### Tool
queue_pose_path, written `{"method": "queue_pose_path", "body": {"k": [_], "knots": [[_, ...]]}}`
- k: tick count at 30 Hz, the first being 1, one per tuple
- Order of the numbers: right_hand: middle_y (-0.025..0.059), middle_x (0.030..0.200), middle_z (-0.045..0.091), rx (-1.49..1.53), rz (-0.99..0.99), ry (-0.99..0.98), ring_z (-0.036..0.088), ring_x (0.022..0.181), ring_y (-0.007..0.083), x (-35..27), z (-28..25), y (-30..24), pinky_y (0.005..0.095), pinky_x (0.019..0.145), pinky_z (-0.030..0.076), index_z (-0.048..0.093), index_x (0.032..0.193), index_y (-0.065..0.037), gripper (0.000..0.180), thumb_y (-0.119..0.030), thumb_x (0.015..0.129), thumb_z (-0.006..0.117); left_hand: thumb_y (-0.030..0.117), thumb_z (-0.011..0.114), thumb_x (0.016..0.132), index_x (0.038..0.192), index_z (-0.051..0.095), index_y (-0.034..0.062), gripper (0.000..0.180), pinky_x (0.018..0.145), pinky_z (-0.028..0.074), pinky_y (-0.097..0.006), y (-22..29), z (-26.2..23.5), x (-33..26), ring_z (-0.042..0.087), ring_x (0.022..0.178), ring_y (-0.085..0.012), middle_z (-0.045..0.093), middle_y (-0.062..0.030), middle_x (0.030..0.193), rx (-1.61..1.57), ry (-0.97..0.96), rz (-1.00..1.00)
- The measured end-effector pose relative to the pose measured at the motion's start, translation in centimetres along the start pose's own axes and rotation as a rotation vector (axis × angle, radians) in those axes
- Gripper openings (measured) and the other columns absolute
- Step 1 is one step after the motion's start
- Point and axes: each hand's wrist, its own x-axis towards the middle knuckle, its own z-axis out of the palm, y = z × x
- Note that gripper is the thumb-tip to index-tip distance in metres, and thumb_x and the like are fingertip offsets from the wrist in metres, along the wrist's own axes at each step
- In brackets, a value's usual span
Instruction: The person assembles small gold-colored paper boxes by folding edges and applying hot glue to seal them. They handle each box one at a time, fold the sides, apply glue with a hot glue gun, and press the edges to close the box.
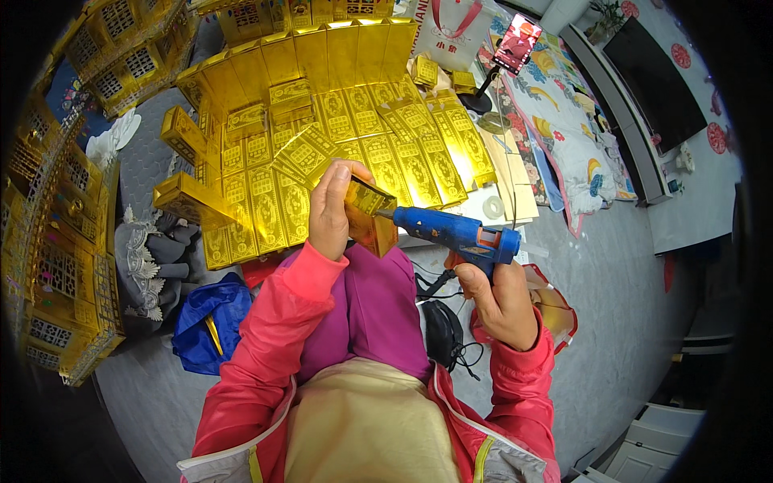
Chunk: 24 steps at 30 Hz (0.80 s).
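Note:
My left hand (328,211) holds a small folded gold foil paper box (375,233) above my lap, its fingers wrapped around the box's left side. My right hand (509,304) grips a blue hot glue gun (439,226) by the handle. The gun points left, with its nozzle at the box's upper edge; I cannot tell whether they touch. Just beyond my hands, rows of printed gold foil pieces (267,201) lie side by side. A fan of loose gold foil sheets (304,154) rests on them behind my left hand.
Upright gold panels (322,60) line the far edge, and gold boxes (189,201) jut out at left. Gold model buildings (60,266) stand further left. A phone on a stand (518,42) is at the back right. A blue bag (211,322) and a black cable (439,283) lie low down.

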Motion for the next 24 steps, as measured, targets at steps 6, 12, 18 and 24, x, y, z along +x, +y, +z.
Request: {"method": "queue_pose_path", "body": {"k": [6, 12, 18, 24], "knots": [[0.0217, 0.099, 0.065, -0.045, -0.012, 0.001, 0.066, 0.090, 0.0376, -0.09, -0.28, 0.01, 0.0395, 0.078, 0.051, 0.049, 0.127, 0.001, 0.040, -0.020, 0.096, 0.062, 0.031, 0.036, 0.106, 0.093, 0.057, 0.0033, 0.037, 0.081, 0.042, -0.025, 0.06, -0.02, -0.05, 0.051, 0.083, -0.0103, 0.056, -0.0032, 0.087, -0.022, -0.008, -0.019], [0.0250, 0.103, 0.065, -0.090, -0.002, 0.016, 0.065, 0.091, 0.0416, -0.32, -0.42, 0.07, 0.0415, 0.078, 0.051, 0.049, 0.127, 0.001, 0.040, -0.019, 0.095, 0.062, 0.030, 0.037, 0.105, 0.093, 0.057, 0.0032, 0.035, 0.081, 0.042, -0.024, 0.04, 0.11, -0.17, 0.051, 0.083, -0.0101, 0.056, -0.0030, 0.088, -0.022, -0.007, -0.014], [0.0251, 0.101, 0.065, -0.171, 0.008, 0.035, 0.064, 0.089, 0.0441, -0.38, -0.77, -0.34, 0.0427, 0.075, 0.051, 0.049, 0.127, -0.001, 0.039, -0.019, 0.095, 0.062, 0.027, 0.036, 0.106, 0.093, 0.057, 0.0028, 0.035, 0.083, 0.041, -0.024, -0.09, 0.18, -0.11, 0.051, 0.085, -0.0100, 0.056, -0.0030, 0.088, 0.006, -0.003, -0.003], [0.0256, 0.100, 0.065, -0.186, -0.008, 0.075, 0.064, 0.088, 0.0443, -0.25, -0.79, -0.32, 0.0430, 0.075, 0.051, 0.049, 0.127, 0.000, 0.040, -0.019, 0.095, 0.062, 0.026, 0.036, 0.106, 0.093, 0.057, 0.0027, 0.034, 0.084, 0.041, -0.025, 0.00, 0.15, -0.15, 0.051, 0.086, -0.0106, 0.056, -0.0033, 0.089, 0.016, -0.006, -0.007]]}}
